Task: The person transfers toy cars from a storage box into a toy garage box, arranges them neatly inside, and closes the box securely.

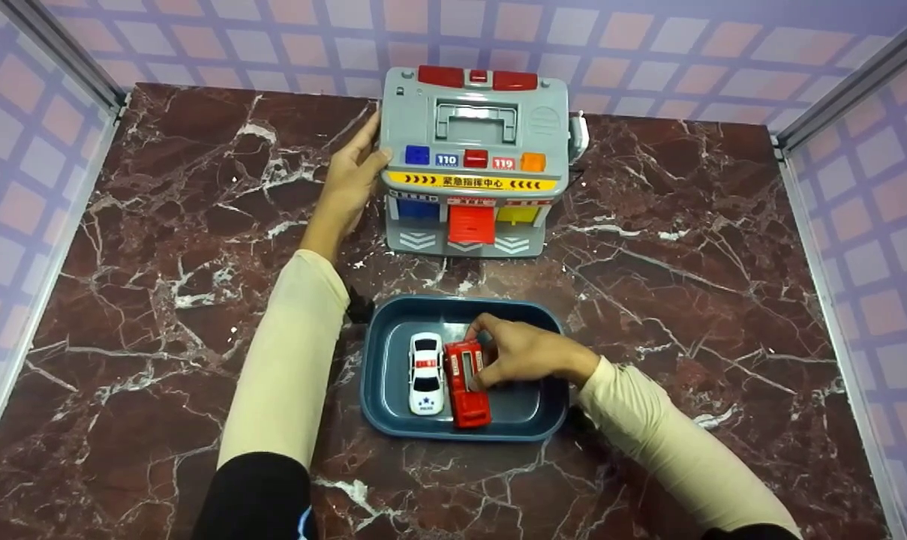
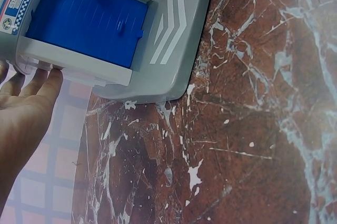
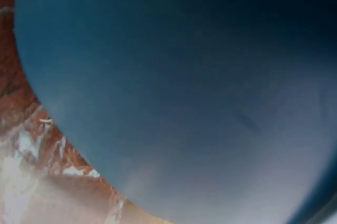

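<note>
My left hand (image 1: 352, 176) rests against the left side of a grey toy emergency station (image 1: 415, 120), thumb at the roof's front corner. In the left wrist view its extended fingers touch the wall beside a lowered blue garage door (image 2: 89, 18). Lower down, my right hand (image 1: 528, 351) reaches into a dark blue tray (image 1: 393, 433) and holds a red toy fire truck (image 1: 468, 409) between thumb and fingers. Left of the truck lies a white toy police car (image 1: 426, 375). The tray wall (image 3: 158, 103) fills the right wrist view, hiding the right hand there.
The station's red door (image 1: 472, 225) juts outward, next to a yellow door (image 1: 518, 214). A white part (image 1: 579, 136) sticks out from the station's right side. Checkered panels (image 1: 648, 45) border the brown marbled table (image 1: 686, 315) at the back and sides.
</note>
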{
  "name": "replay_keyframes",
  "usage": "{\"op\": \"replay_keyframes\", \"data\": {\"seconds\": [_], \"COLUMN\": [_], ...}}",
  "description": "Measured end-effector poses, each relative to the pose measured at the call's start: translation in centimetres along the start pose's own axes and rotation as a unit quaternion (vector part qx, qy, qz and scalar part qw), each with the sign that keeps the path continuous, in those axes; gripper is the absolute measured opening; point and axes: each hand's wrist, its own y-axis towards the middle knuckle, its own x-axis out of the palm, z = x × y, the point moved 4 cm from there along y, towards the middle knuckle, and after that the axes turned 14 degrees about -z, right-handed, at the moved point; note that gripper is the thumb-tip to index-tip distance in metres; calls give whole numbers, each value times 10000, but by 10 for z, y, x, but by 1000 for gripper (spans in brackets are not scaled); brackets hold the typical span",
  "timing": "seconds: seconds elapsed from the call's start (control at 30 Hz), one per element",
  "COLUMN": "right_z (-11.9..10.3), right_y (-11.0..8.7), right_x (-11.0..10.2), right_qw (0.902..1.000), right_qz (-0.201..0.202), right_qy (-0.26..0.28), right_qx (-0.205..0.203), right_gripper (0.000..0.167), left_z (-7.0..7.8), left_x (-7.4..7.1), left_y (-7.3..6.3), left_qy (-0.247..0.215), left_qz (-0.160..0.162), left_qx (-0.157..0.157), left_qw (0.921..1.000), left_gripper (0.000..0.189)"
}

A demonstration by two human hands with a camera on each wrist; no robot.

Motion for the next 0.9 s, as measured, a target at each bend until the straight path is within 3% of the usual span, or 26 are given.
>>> {"op": "replay_keyframes", "data": {"seconds": [0.23, 0.73, 0.9], "right_z": [3, -3, -5], "right_y": [1, -7, -9], "right_x": [3, -1, -4], "right_qw": [9970, 9960, 9950], "right_qz": [-147, -213, -176], "right_qy": [757, 852, 969], "right_qx": [-82, -160, -191], "right_gripper": [56, 53, 56], "left_z": [0, -1, 0], "left_x": [-1, 0, 0], "left_y": [-1, 0, 0], "left_qy": [8, 21, 140], "left_qz": [33, 21, -38], "left_qx": [-38, -72, 44], "left_qw": [10000, 10000, 9999], "left_gripper": [61, 61, 61]}}
